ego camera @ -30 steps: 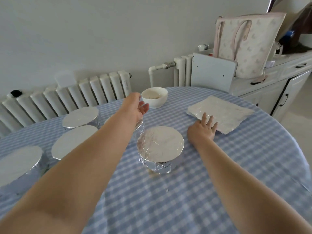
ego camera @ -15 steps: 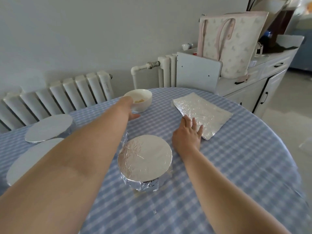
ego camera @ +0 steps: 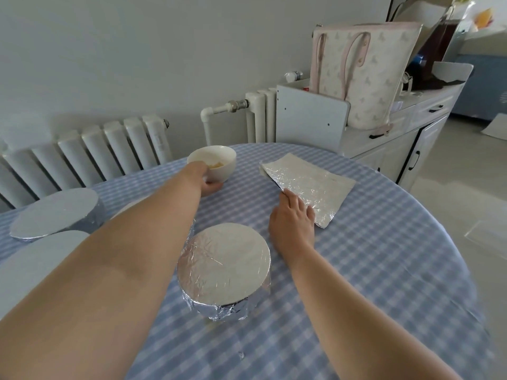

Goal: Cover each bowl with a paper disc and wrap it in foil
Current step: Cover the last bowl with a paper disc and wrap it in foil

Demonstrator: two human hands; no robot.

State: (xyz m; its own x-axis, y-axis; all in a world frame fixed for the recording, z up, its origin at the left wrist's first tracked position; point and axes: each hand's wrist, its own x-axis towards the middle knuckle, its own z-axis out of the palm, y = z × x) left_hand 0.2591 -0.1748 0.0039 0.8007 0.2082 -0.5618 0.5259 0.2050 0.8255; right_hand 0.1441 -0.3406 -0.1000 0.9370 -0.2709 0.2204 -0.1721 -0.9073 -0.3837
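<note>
A white bowl with some yellow food stands uncovered at the far side of the table. My left hand grips its near rim, thumb under the side. A stack of foil sheets lies to the right. My right hand rests flat on the cloth with its fingertips touching the foil's near edge. A foil-wrapped bowl sits between my arms. Other wrapped bowls stand at the left, one partly hidden by my left arm.
The round table has a blue checked cloth. A radiator runs behind it at the left. At the back right is a white cabinet with a pale tote bag on top.
My left hand reached farther and took hold of the white bowl. My right hand slid forward onto the foil's edge. The view swung right.
</note>
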